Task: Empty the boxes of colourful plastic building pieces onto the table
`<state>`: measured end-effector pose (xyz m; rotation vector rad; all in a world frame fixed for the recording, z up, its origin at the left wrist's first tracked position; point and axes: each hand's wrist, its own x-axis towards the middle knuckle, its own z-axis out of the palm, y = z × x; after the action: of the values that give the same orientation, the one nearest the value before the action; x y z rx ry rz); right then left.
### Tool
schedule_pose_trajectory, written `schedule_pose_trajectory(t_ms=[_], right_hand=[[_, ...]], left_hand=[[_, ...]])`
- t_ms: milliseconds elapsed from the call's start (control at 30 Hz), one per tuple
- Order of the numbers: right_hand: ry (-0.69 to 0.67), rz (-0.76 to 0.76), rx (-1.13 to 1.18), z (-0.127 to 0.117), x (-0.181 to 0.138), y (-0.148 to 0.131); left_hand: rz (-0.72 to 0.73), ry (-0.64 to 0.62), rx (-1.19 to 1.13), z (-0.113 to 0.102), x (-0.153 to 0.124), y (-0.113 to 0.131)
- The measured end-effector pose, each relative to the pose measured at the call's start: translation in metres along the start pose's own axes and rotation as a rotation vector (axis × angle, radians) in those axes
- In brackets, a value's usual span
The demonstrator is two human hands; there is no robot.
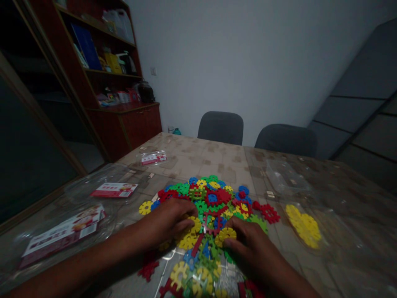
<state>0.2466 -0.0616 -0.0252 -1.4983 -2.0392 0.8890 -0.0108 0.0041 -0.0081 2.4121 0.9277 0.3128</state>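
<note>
A heap of notched plastic building discs (200, 207) in red, green, blue and yellow covers the middle of the table. My left hand (176, 215) is over the heap's left side, fingers curled and thumb against a yellow notched disc (194, 224). Another yellow disc (187, 241) lies just below that thumb. On the right, my right hand (251, 240) pinches a yellow notched disc (228, 234) between thumb and fingers. More pieces, including a red one (149, 270), spread toward the near edge, where a shiny clear surface shows.
A clear container with yellow discs (303, 227) stands at right, near another clear plastic box (287, 178). Clear packages with printed cards (114, 189) lie at left. Two grey chairs (221, 126) stand behind the table (201, 155); a wooden cabinet (139, 128) is at back left.
</note>
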Motion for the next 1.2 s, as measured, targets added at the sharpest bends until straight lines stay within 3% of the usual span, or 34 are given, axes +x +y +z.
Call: schedule_pose_trajectory(t_ms=[367, 867, 1200], right_hand=[[0.009, 0.036, 0.152, 0.011, -0.003, -0.012], [0.083, 0.055, 0.134, 0.011, -0.001, -0.002], [-0.024, 0.063, 0.179, 0.014, -0.003, -0.017]], left_hand=[[-0.044, -0.073, -0.189, 0.018, 0.0, 0.01], [-0.054, -0.073, -0.185, 0.007, -0.004, 0.015], [-0.16, -0.04, -0.216, 0.019, 0.002, 0.023]])
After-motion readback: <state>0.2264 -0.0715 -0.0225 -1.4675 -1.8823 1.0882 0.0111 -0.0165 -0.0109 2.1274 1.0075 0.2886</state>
